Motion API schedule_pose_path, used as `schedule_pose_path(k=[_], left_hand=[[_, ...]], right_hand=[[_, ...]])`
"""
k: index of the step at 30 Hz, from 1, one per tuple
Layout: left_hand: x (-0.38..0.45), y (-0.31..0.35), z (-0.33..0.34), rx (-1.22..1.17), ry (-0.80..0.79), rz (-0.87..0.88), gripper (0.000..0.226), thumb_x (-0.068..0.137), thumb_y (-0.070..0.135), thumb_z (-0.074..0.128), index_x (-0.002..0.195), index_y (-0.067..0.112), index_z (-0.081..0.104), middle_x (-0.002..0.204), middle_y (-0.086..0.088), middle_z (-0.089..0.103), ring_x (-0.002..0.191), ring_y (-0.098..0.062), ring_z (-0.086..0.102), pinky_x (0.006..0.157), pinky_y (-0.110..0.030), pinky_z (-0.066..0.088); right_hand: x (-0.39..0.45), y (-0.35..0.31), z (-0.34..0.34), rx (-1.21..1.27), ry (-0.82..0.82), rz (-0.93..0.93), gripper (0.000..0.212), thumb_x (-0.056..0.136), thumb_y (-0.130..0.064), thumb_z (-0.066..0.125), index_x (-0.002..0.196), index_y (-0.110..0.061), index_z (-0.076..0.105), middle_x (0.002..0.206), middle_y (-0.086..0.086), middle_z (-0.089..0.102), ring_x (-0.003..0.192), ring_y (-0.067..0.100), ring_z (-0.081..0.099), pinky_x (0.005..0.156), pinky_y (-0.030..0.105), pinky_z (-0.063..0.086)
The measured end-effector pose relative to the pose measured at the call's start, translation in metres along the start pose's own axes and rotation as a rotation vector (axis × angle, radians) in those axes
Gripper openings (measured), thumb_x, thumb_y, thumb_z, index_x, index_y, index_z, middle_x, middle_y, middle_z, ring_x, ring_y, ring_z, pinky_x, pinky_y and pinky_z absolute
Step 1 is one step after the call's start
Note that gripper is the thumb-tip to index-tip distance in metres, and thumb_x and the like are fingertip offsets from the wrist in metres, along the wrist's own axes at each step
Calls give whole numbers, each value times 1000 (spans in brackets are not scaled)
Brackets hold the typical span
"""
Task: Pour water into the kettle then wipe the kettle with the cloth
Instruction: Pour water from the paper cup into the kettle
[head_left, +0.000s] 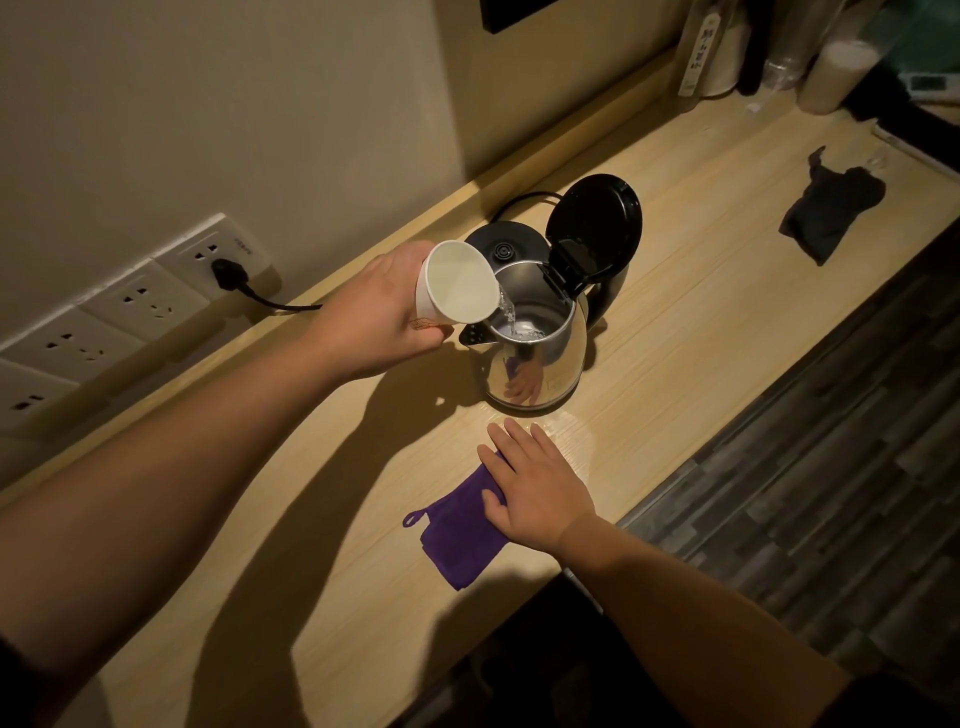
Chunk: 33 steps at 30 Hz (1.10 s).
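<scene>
A white paper cup (457, 283) is gripped around its side by the left hand (384, 312) and tipped steeply, so that its lip is held just over the open mouth of the stainless-steel electric kettle (535, 358); a thin stream of water (508, 312) is seen falling from the lip into the kettle. The black hinged lid (595, 228) is swung fully back and upright, which leaves the opening clear for the pour. The kettle is set directly on the wooden table (701, 291), just in front of its black power base (506, 241), probably so that it can be filled and wiped away from the contacts.

The right hand (540, 488) is laid flat, fingers spread and palm down, on the purple cloth (457, 540), which lies on the table just in front of the kettle. Nothing is gripped by it; the cloth appears to be kept ready for the wiping step, which is judged not yet begun.

How much water remains in the cup, and the level inside the kettle, cannot be made out. Part of the cloth is covered by the right hand. A faint sheen on the table near the kettle's foot may be spilled water, but this cannot be told for certain. A dark cloth (831, 213) lies well apart near the far edge, and the containers at the far corner are too dim to identify. A black plug (226, 273) is seated in the wall socket strip (130, 306).
</scene>
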<state>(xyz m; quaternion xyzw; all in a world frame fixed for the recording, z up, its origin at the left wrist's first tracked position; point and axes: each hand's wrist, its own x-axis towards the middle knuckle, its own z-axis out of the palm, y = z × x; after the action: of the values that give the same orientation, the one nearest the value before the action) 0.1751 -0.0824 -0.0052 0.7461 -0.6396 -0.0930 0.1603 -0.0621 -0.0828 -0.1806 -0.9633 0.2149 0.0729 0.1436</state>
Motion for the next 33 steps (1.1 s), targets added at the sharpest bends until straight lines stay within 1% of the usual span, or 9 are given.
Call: schedule_pose_path(k=[3, 10, 19, 23, 26, 29, 33], left_hand=[[1, 2, -2, 3, -17, -4, 80, 75, 37, 79, 140, 24, 34, 135, -3, 46, 117, -19, 46, 89, -34, 45], [4, 5, -7, 41, -43, 8, 78, 75, 34, 79, 139, 20, 36, 133, -6, 48, 115, -23, 47, 90, -38, 45], [4, 6, -10, 71, -48, 34, 79, 74, 33, 80, 139, 18, 36, 131, -7, 49, 114, -22, 47, 87, -32, 42], [4, 6, -13, 103, -51, 34, 79, 74, 33, 80, 138, 18, 36, 131, -7, 49, 114, -23, 47, 88, -35, 43], [5, 6, -15, 117, -52, 34, 79, 74, 32, 80, 139, 17, 37, 132, -8, 49, 115, -24, 47, 88, -36, 43], [6, 5, -16, 136, -56, 41, 80, 74, 31, 81, 139, 17, 36, 132, -8, 49, 115, -24, 47, 88, -36, 42], [8, 4, -16, 159, -54, 52, 80, 73, 31, 81, 138, 18, 37, 131, -8, 50, 113, -24, 48, 85, -34, 40]], right_hand=[[-1, 1, -1, 7, 7, -9, 67, 96, -55, 18, 150, -19, 35, 161, 9, 26, 149, 30, 15, 120, 47, 4], [-1, 1, 0, 14, 30, -10, 65, 96, -53, 23, 148, -18, 40, 159, 10, 31, 148, 30, 19, 119, 46, 4], [0, 0, 2, 23, 39, -4, 65, 95, -54, 23, 147, -19, 41, 158, 10, 33, 147, 30, 21, 118, 46, 4], [0, 0, 3, 23, 43, -3, 64, 96, -54, 25, 146, -19, 43, 157, 10, 35, 147, 30, 23, 118, 46, 5], [1, 1, 3, 22, 37, -2, 65, 95, -55, 22, 147, -19, 41, 158, 9, 33, 147, 30, 21, 118, 46, 4], [1, 1, 3, 11, 34, -2, 65, 95, -54, 22, 147, -19, 40, 159, 9, 32, 148, 30, 20, 118, 45, 2], [1, 1, 3, 12, 26, -4, 66, 95, -55, 20, 148, -19, 39, 159, 9, 30, 148, 30, 18, 119, 47, 4]])
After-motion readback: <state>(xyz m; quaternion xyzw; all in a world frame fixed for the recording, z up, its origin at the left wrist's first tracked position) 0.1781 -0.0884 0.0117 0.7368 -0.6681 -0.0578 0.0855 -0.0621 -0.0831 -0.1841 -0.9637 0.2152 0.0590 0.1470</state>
